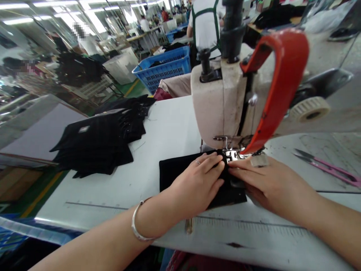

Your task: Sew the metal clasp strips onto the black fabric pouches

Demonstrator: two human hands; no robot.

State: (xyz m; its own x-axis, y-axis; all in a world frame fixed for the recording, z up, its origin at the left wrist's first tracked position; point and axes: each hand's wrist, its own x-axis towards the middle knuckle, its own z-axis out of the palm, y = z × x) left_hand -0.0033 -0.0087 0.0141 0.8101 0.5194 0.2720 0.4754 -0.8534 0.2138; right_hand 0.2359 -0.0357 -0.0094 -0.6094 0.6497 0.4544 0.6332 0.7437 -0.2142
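Note:
A small black fabric piece [176, 171] lies on the white sewing table [118, 188], one end under the presser foot [231, 154] of a cream sewing machine [217, 109] with a red guard [282, 75]. My left hand [200, 182] lies flat on the fabric, fingers stretched toward the needle; a silver bangle is on its wrist. My right hand [267, 180] rests flat beside it, fingertips pressing the fabric edge just before the presser foot.
A stack of black fabric pieces [98, 143] sits at the table's left. Pink-handled snips [327, 167] lie at the right. A blue basket [166, 67] and a person in a white shirt [205, 22] are behind the machine.

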